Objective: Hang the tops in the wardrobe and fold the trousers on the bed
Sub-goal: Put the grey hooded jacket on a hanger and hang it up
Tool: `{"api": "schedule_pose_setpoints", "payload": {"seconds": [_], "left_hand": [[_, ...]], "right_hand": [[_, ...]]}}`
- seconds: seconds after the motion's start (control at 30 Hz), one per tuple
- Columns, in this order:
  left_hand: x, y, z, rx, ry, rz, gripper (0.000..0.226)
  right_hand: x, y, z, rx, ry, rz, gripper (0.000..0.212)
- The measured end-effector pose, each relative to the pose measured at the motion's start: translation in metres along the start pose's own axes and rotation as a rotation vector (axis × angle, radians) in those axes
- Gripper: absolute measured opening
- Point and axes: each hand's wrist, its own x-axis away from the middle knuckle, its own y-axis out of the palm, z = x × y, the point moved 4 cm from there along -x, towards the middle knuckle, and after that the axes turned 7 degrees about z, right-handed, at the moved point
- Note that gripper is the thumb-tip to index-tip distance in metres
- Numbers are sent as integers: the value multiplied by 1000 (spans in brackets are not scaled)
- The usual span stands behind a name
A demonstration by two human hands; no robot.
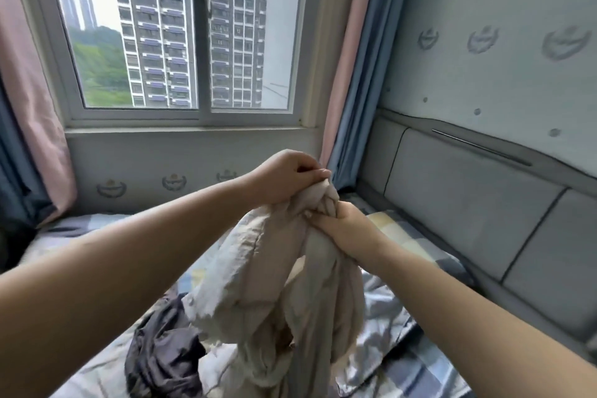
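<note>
A crumpled beige garment (265, 284) hangs in the air above the bed (403, 326), bunched at its top. My left hand (287, 176) pinches the top of that bunch from above. Just below and to the right, my right hand (342, 228) grips the gathered cloth. I cannot tell whether the garment is a top or trousers. A dark grey garment (161, 349) lies crumpled on the bed at the lower left, partly behind the beige one.
The bed has a blue, white and yellow checked sheet. A grey padded headboard (468, 203) runs along the right. A window (181, 32) with pink and blue curtains (352, 74) fills the far wall. No wardrobe is in view.
</note>
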Motion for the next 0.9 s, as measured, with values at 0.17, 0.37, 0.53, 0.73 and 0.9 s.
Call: {"api": "schedule_pose_setpoints", "payload": {"seconds": [0.17, 0.37, 0.53, 0.73, 0.9], "left_hand": [[15, 24, -2, 158, 12, 52, 13], [38, 66, 36, 274, 118, 11, 27], [48, 103, 83, 278, 220, -1, 30], [75, 184, 125, 445, -2, -195, 68], [137, 277, 190, 749, -241, -457, 78]], "right_hand": [[25, -28, 14, -210, 157, 253, 16], [70, -92, 27, -384, 326, 630, 18], [127, -165, 27, -460, 348, 947, 23], [222, -244, 23, -602, 346, 1194, 27], [318, -305, 18, -602, 306, 1372, 27]]}}
